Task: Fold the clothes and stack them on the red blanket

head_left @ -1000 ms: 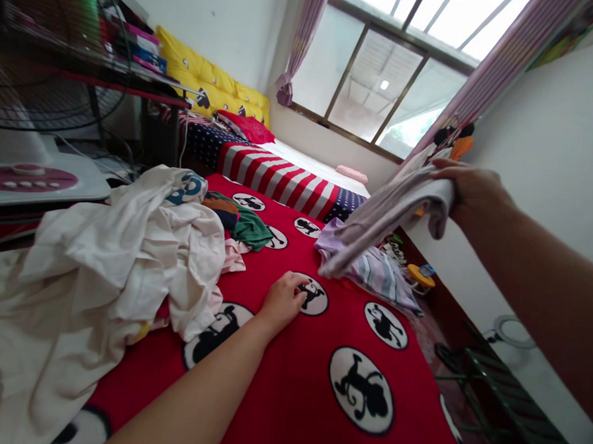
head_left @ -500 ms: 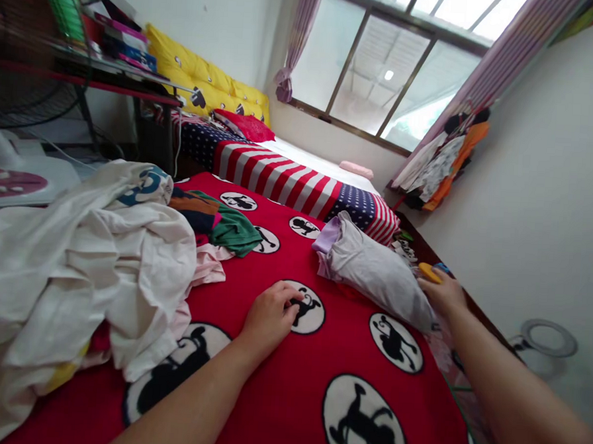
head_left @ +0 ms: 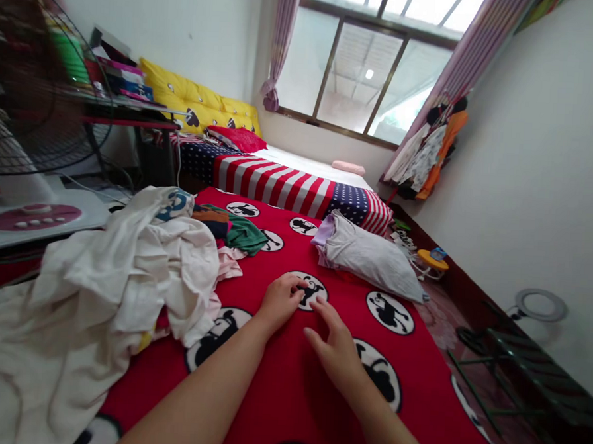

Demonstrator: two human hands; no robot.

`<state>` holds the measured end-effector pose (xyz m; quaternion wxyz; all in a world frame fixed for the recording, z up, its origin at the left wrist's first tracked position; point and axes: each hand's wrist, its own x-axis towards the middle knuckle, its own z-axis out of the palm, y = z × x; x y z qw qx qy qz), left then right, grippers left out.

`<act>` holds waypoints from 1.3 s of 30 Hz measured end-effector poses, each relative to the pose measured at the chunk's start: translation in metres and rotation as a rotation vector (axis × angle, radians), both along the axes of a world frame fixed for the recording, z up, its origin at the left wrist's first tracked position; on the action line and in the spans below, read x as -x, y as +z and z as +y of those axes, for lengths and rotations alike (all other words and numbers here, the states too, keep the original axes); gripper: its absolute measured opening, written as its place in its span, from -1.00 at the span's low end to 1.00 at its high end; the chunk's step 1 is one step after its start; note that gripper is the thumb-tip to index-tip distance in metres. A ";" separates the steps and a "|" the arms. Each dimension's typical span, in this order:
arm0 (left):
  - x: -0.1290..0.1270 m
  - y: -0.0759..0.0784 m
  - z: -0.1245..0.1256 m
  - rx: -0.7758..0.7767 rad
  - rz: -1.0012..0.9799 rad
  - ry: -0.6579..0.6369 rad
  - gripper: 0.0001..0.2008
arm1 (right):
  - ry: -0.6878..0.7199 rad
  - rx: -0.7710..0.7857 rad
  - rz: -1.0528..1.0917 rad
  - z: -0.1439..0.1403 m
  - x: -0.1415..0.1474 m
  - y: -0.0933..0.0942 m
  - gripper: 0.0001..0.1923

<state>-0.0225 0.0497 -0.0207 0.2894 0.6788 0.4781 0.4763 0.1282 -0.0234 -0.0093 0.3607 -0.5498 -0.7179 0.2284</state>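
On the far left stand one electric fan (head_left: 28, 115) and, in front of it, one heap of crumpled white laundry (head_left: 125, 272) with a green garment (head_left: 243, 236) and an orange-and-dark one poking out at its far edge. The left hand (head_left: 280, 300) lies on the red blanket (head_left: 287, 394), fingers curled loosely on a round black-and-white cartoon patch, gripping nothing; it sits where it did a second ago. Just right of it the right hand (head_left: 336, 353) now hovers low over the blanket, fingers spread and empty, close beside the left. That is the change: a second ago it held a pale folded garment in the air, half a second ago it was pressing that piece down at the blanket's right edge, and now it has let go and come back. The folded grey garment (head_left: 369, 255) rests on top of a lilac one, so two folded pieces lie stacked there, well apart from both hands, while the heap remains unsorted
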 end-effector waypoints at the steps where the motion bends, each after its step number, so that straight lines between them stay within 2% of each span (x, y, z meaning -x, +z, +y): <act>1: 0.000 0.000 -0.001 0.000 -0.004 -0.007 -0.76 | 0.012 0.011 -0.039 -0.013 0.008 -0.005 -0.48; 4: 0.002 0.002 -0.002 -0.002 0.016 -0.009 -0.76 | 0.023 0.004 -0.200 -0.035 0.022 -0.012 -0.46; 9: 0.003 0.005 -0.004 -0.017 0.079 0.010 -0.76 | 0.002 -0.061 -0.417 -0.037 0.026 -0.010 -0.51; 15: 0.000 0.004 -0.007 -0.025 0.175 -0.021 -0.76 | 0.038 -0.088 -0.372 -0.035 0.019 -0.009 -0.58; 18: 0.016 0.025 -0.013 -0.032 0.233 -0.158 -0.77 | 0.051 -0.090 -0.312 -0.036 0.016 -0.008 -0.63; 21: 0.061 0.066 -0.023 -0.134 0.290 -0.218 -0.73 | 0.052 -0.091 -0.276 -0.037 0.015 -0.007 -0.66; 22: 0.081 0.081 -0.027 -0.279 0.372 -0.160 -0.72 | 0.051 -0.090 -0.271 -0.037 0.016 -0.007 -0.66; 24: 0.128 0.107 -0.036 -0.442 0.510 0.121 -0.73 | 0.050 -0.090 -0.268 -0.037 0.016 -0.007 -0.67; 26: 0.175 0.121 -0.044 -0.411 0.598 0.526 -0.71 | 0.045 -0.094 -0.267 -0.037 0.017 -0.007 -0.67; 28: 0.218 0.120 -0.051 -0.332 0.584 0.667 -0.55 | 0.037 -0.097 -0.266 -0.036 0.018 -0.006 -0.68; 31: 0.262 0.103 -0.057 -0.146 0.507 0.703 -0.61 | 0.031 -0.095 -0.257 -0.036 0.018 -0.006 -0.68; 34: 0.278 0.090 -0.061 -0.079 0.397 0.652 -0.67 | 0.031 -0.101 -0.232 -0.036 0.017 -0.006 -0.69; 36: 0.274 0.093 -0.061 -0.090 0.316 0.641 -0.69 | 0.031 -0.103 -0.201 -0.035 0.017 -0.007 -0.70; 39: 0.241 0.118 -0.066 -0.200 0.115 0.647 -0.65 | 0.026 -0.094 -0.092 -0.034 0.017 -0.008 -0.73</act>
